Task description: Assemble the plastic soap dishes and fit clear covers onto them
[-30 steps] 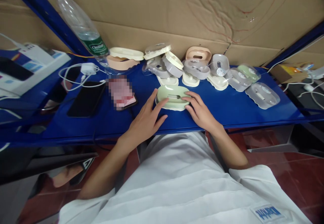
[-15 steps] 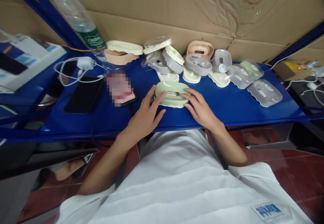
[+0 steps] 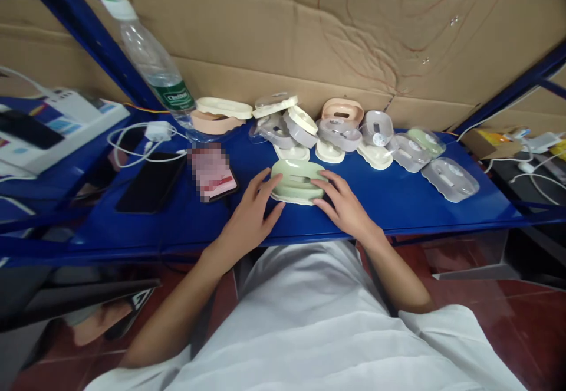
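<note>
A light green oval soap dish (image 3: pixel 300 168) with a slot in its middle lies on the blue tabletop in front of me, a paler wavy rim showing along its front edge. My left hand (image 3: pixel 251 211) is at its left end, fingers spread, with a fingertip over the rim and the thumb near the front edge. From the other side my right hand (image 3: pixel 347 207) reaches the right end, fingers also apart and fingertips on the dish. Neither hand is wrapped round it. Just behind stand cream wavy trays (image 3: pixel 292 154) under a pile of soap dishes.
Grey soap dishes (image 3: pixel 450 180) in clear wrap lie at the right; peach and cream ones (image 3: pixel 216 123) at the back left. A water bottle (image 3: pixel 154 66) leans there. Left of my hands lie two phones (image 3: pixel 150 183) and a white charger with cable (image 3: pixel 158 131). Cardboard (image 3: pixel 247 31) lines the back.
The camera view has tilted up, so everything sits lower in the picture. Both hands remain at the green soap dish, the right fingers a little further over its right end.
</note>
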Motion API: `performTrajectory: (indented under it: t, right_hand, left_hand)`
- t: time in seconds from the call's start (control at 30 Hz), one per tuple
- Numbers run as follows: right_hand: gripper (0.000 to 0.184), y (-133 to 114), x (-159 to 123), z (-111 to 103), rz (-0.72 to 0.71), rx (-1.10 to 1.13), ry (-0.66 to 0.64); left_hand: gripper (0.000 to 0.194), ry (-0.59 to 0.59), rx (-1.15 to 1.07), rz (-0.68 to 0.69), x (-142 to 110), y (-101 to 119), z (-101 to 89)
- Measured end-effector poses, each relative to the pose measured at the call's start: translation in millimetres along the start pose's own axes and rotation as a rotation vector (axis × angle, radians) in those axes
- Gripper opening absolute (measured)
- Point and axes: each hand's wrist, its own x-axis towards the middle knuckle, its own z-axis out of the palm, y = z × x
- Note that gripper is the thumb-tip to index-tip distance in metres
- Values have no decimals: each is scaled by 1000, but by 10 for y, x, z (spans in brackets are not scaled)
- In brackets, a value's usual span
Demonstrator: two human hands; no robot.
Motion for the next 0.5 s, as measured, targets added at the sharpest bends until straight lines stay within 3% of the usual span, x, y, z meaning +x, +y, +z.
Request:
performTrajectory:
  t: [0.1, 0.33, 0.43, 0.5]
  right_hand:
    - [56, 11, 4, -7, -24, -1, -51]
    - [43, -19, -24, 22, -40, -17, -78]
    - [43, 37, 65, -140, -110, -48, -123]
    - [45, 174, 240, -341, -118, -98, -82]
  left_hand:
    - [51, 51, -9, -22, -7, -14, -9]
    - [32, 97, 94, -11, -45, -101, 39]
    - [27, 105, 144, 46, -52, -113, 56]
    - [25, 91, 157, 69, -52, -111, 60]
